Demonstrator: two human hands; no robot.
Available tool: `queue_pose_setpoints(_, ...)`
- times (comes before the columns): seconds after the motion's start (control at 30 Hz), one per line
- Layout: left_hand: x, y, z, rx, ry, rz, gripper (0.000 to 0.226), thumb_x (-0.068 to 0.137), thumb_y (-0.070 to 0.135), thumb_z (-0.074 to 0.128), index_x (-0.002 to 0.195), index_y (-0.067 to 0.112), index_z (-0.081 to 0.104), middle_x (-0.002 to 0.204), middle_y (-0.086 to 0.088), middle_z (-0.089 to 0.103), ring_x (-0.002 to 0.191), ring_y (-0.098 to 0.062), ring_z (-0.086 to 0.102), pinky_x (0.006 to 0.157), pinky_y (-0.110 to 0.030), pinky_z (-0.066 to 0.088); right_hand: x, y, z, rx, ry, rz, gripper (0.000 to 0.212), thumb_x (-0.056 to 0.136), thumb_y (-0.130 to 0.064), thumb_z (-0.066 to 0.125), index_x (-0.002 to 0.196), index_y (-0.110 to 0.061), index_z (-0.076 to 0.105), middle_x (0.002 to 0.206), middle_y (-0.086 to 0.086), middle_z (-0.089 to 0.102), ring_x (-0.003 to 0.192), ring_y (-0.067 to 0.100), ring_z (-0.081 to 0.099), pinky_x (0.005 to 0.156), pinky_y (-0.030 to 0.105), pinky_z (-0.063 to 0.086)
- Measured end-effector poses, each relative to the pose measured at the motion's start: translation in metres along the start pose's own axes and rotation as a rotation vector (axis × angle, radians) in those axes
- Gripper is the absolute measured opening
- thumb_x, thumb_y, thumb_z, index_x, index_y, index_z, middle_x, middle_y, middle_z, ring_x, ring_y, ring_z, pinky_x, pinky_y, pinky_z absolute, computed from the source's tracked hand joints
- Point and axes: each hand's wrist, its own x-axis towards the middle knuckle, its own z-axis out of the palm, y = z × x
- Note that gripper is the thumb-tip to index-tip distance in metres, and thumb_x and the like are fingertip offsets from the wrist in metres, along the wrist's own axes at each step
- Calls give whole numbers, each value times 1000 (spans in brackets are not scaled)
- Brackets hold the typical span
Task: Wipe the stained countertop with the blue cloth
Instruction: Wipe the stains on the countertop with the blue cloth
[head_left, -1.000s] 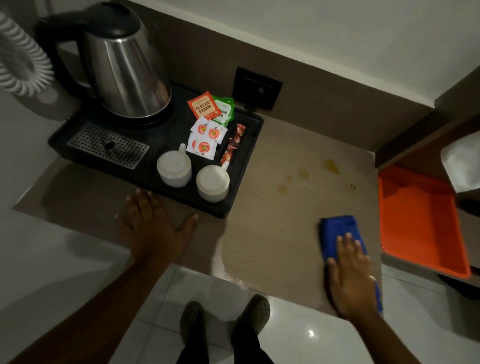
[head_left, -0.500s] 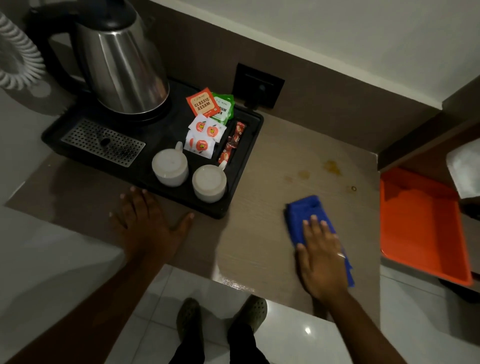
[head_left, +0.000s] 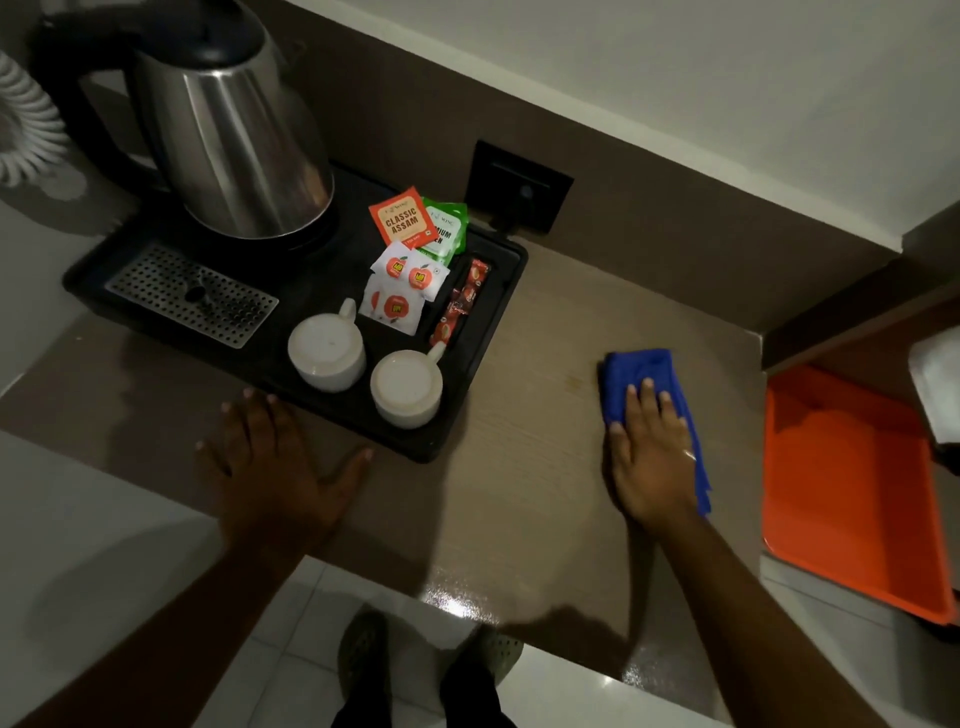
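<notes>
The blue cloth (head_left: 638, 373) lies folded on the brown countertop (head_left: 530, 467), right of the black tray. My right hand (head_left: 649, 457) presses flat on the cloth's near half, fingers spread and pointing away from me. A faint brownish stain (head_left: 575, 383) shows just left of the cloth; the cloth covers the spot where the other stains were. My left hand (head_left: 275, 467) rests flat and empty on the countertop in front of the tray, fingers apart.
A black tray (head_left: 467, 410) holds a steel kettle (head_left: 228, 150), two upturned white cups (head_left: 327, 351), and tea sachets (head_left: 400, 221). An orange tray (head_left: 852, 488) sits lower at the right. A wall socket (head_left: 519, 189) is behind. My shoes (head_left: 363, 649) stand below the counter's front edge.
My right hand has pushed the blue cloth away from me and leftward, from the counter's front right up onto the stained area. My left hand has stayed planted.
</notes>
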Motion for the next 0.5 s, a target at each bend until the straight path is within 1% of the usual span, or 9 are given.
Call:
queue_pose_setpoints(0.07, 1, 0, 0, 2, 0, -7, 116, 72, 83, 29, 151, -1, 16, 162, -24, 13, 148, -42, 10, 115, -65, 8, -22, 35, -2, -19, -8, -56, 60, 96, -46, 21, 150, -20, 19, 159, -1, 12, 147, 18, 5, 119, 44, 5)
queue_pose_setpoints(0.13, 1, 0, 1, 4, -9, -11, 116, 73, 83, 31, 152, -1, 15, 162, -24, 12, 149, -41, 9, 116, -65, 7, -16, 63, -7, -18, 11, 14, 62, 96, -47, 20, 150, -19, 19, 160, 3, 12, 147, 20, 4, 119, 44, 4)
queue_pose_setpoints(0.23, 1, 0, 1, 10, -3, -8, 116, 73, 83, 31, 152, 0, 15, 162, -23, 13, 149, -41, 9, 115, -64, 6, 32, 63, -12, -66, 103, 275, 62, 95, -43, 21, 149, -12, 19, 160, 14, 14, 146, 33, 10, 117, 49, 9)
queue_pose_setpoints(0.3, 2, 0, 2, 20, -6, -17, 116, 73, 84, 31, 152, 0, 16, 162, -23, 13, 149, -41, 9, 115, -64, 6, 71, 40, -16, -52, 124, 471, 61, 97, -39, 24, 149, -10, 15, 160, 14, 11, 146, 36, 9, 116, 52, 9)
queue_pose_setpoints(0.33, 2, -1, 2, 25, -5, -21, 117, 73, 85, 31, 152, 0, 16, 162, -24, 14, 149, -41, 9, 115, -64, 7, 86, 23, -16, -29, 112, 528, 61, 97, -38, 24, 150, -9, 13, 161, 14, 9, 146, 35, 7, 116, 53, 8)
queue_pose_setpoints(0.37, 3, -1, 3, 32, -8, -23, 117, 73, 85, 30, 152, 0, 16, 161, -24, 15, 149, -41, 10, 115, -64, 7, 95, 5, -14, -12, 93, 529, 61, 98, -37, 25, 150, -9, 12, 161, 13, 7, 147, 35, 5, 117, 52, 6)
queue_pose_setpoints(0.4, 3, -1, 3, 39, -11, -24, 117, 73, 86, 30, 152, 0, 16, 161, -24, 16, 149, -41, 10, 115, -64, 8, 99, -15, -10, -5, 82, 476, 61, 98, -37, 24, 150, -9, 11, 161, 13, 6, 147, 34, 4, 117, 52, 5)
queue_pose_setpoints(0.43, 4, -1, 4, 46, -10, -23, 117, 73, 86, 30, 151, 0, 17, 161, -24, 17, 148, -41, 12, 115, -64, 9, 96, -35, -3, 0, 74, 384, 61, 97, -36, 24, 150, -9, 11, 161, 12, 6, 147, 32, 4, 118, 50, 3)
queue_pose_setpoints(0.5, 3, -2, 5, 52, -2, -23, 117, 73, 85, 30, 150, -1, 19, 160, -25, 19, 148, -42, 14, 114, -65, 11, 72, -67, 12, 17, 47, 141, 60, 97, -38, 22, 151, -13, 10, 161, 8, 6, 148, 28, 2, 117, 46, 0)
